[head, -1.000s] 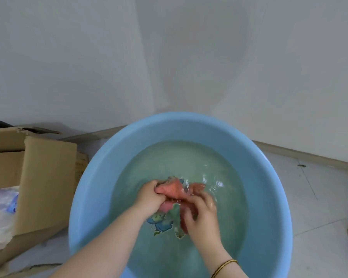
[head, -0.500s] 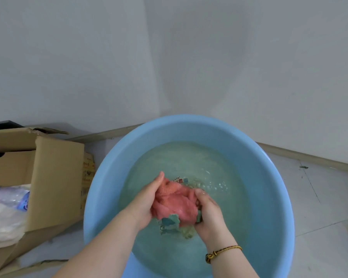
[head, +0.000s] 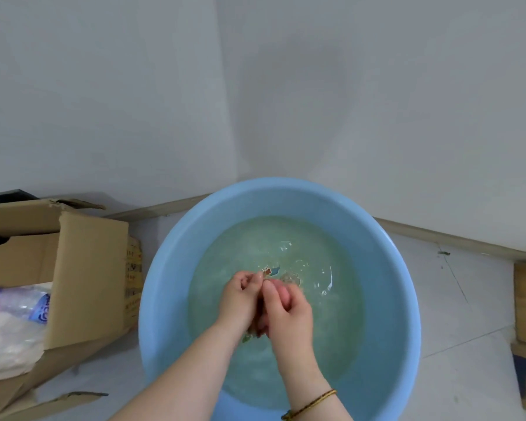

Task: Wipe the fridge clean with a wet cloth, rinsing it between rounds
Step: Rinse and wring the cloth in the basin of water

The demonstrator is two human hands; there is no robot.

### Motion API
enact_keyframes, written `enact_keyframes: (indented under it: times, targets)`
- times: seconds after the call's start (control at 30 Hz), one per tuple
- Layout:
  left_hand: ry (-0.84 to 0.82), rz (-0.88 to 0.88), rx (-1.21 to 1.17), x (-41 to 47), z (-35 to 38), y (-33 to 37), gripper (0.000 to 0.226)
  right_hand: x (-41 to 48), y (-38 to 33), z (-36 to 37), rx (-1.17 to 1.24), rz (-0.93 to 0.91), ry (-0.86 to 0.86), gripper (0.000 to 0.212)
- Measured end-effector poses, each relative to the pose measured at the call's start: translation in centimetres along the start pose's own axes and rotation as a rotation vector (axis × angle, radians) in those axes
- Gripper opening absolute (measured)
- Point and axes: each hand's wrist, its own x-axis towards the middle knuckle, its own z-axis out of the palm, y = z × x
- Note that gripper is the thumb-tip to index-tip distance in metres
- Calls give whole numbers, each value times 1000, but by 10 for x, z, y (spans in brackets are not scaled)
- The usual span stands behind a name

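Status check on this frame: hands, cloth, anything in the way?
Both clasped over the blue basin: left hand, right hand. The cloth squeezed between them, only a red sliver showing. Nothing in the way; cardboard box stands left of the basin.

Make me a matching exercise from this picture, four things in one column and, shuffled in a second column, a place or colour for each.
Things
1. basin
2. cardboard box
3. bracelet
4. cloth

Places or colours
A. round the wrist of the right hand
B. left of the basin
C. squeezed between the left hand and the right hand, mostly hidden
D. light blue

Pairs: 1-D, 2-B, 3-A, 4-C
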Motion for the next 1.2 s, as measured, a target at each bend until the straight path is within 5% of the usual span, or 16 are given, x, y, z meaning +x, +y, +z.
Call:
enact_keyframes:
  times: [0.17,0.33,0.5,0.6,0.7,0.8,0.97,1.1,1.2]
  targets:
    - [20,127,122,-19,17,12,41,24,-20,3,-222,-58,98,47]
    - [2,12,-43,0,11,14,47,-2,-11,11,-243,-115,30,48]
    - [-205,-114,-14,-23,25,10,40,37,-7,-9,-123,106,168,46]
    - [-175,-146,-95,-8,22,11,30,44,1,-20,-4,207,223,44]
    - [-163,-118,97,10,5,4,23,42,13,-36,18,220,121,33]
    - [-145,-92,302,20,-5,-14,22,39,20,-42,-159,154,-53,10]
    - [121,-72,450,37,-16,-37,14,49,45,-37,-628,154,-33,7]
    - [162,-133,280,41,-21,-47,19,51,56,-36,-553,206,-11,5]
    - [52,-280,-108,36,-21,-39,11,48,49,-36,-207,318,44,6]
